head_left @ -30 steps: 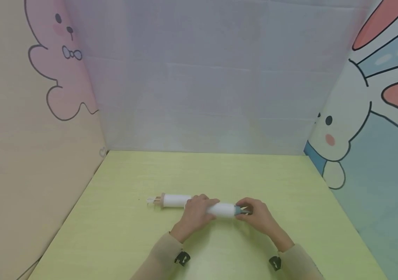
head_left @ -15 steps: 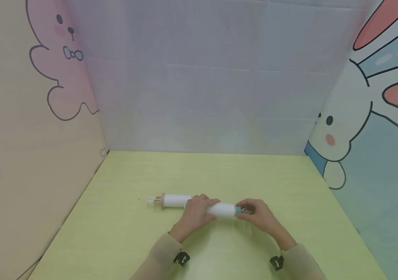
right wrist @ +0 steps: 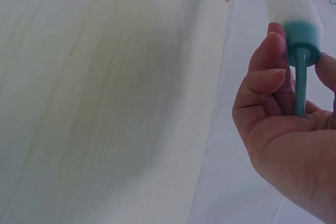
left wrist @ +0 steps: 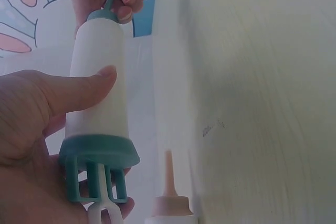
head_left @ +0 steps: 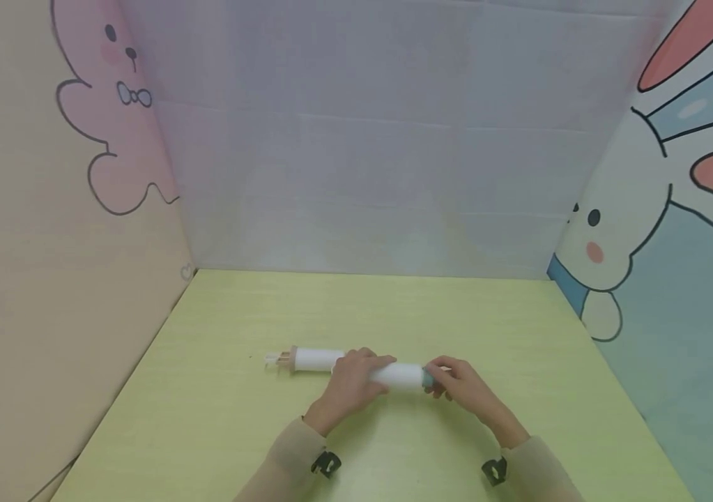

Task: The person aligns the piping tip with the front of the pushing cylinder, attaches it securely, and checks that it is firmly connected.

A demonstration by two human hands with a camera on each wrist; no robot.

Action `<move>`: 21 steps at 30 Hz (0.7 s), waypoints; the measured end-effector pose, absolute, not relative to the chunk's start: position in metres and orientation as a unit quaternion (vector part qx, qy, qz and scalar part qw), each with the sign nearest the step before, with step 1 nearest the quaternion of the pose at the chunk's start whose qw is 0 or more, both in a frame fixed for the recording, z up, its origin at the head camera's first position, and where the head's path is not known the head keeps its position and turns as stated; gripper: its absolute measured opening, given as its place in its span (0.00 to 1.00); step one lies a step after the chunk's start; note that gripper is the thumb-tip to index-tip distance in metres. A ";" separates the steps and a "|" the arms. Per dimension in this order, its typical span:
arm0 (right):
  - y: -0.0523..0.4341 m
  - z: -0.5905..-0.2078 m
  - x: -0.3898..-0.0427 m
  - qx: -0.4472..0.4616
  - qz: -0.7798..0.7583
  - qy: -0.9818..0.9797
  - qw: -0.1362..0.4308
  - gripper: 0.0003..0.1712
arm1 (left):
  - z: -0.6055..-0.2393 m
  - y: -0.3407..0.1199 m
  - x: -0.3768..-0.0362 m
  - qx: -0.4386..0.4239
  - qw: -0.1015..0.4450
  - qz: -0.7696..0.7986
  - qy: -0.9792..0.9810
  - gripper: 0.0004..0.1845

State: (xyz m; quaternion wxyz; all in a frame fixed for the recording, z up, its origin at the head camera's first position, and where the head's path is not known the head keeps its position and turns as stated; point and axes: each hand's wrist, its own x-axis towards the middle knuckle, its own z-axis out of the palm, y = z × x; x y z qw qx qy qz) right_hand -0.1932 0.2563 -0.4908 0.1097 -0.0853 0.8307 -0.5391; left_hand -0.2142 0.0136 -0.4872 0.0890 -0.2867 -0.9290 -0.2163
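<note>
My left hand (head_left: 351, 383) holds a white syringe-like tube (head_left: 399, 376) around its barrel, its thumb lying along the side in the left wrist view. One end of this tube has a teal flange (left wrist: 100, 150) with open bars and a white plunger rod. The other end carries a teal nozzle cap (right wrist: 303, 35) with a thin teal spout (right wrist: 300, 82). At that cap is my right hand (head_left: 465, 387), its thumb and fingers pinching it from opposite sides. The spout points toward the right palm. Part of the barrel is hidden under the left hand.
A second white tube (head_left: 318, 360) with peach end fittings lies on the yellow-green table (head_left: 369, 307), just beyond and left of the left hand. Its peach spout (left wrist: 169, 174) shows in the left wrist view. Walls with cartoon prints stand at both sides, and a pale sheet (head_left: 369, 139) hangs behind.
My right hand's fingers have shifted round the teal cap, and the spout beyond it is now covered in the head view. The left hand and both tubes stay almost where they were.
</note>
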 end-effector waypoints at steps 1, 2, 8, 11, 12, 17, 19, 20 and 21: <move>0.256 -0.490 -0.193 -0.081 -0.540 0.830 0.110 0.22 | -0.487 0.013 -0.214 -0.286 0.089 -0.219 -0.929 0.25; 0.256 -0.489 -0.193 -0.077 -0.542 0.830 0.109 0.23 | -0.487 0.013 -0.214 -0.286 0.088 -0.222 -0.928 0.25; 0.258 -0.486 -0.192 -0.086 -0.537 0.829 0.126 0.22 | -0.488 0.012 -0.215 -0.283 0.079 -0.223 -0.929 0.25; 0.261 -0.487 -0.193 -0.103 -0.537 0.826 0.136 0.23 | -0.488 0.011 -0.215 -0.282 0.074 -0.218 -0.931 0.25; 0.262 -0.487 -0.193 -0.111 -0.537 0.825 0.138 0.24 | -0.487 0.011 -0.215 -0.282 0.074 -0.217 -0.932 0.25; 0.263 -0.485 -0.193 -0.138 -0.542 0.817 0.142 0.22 | -0.487 0.010 -0.215 -0.284 0.076 -0.222 -0.930 0.24; 0.263 -0.485 -0.193 -0.137 -0.538 0.819 0.142 0.21 | -0.486 0.010 -0.215 -0.284 0.076 -0.227 -0.929 0.24; 0.263 -0.485 -0.193 -0.135 -0.535 0.822 0.140 0.21 | -0.486 0.010 -0.215 -0.284 0.076 -0.229 -0.928 0.24; 0.263 -0.485 -0.193 -0.133 -0.529 0.826 0.139 0.20 | -0.486 0.010 -0.215 -0.284 0.076 -0.231 -0.928 0.25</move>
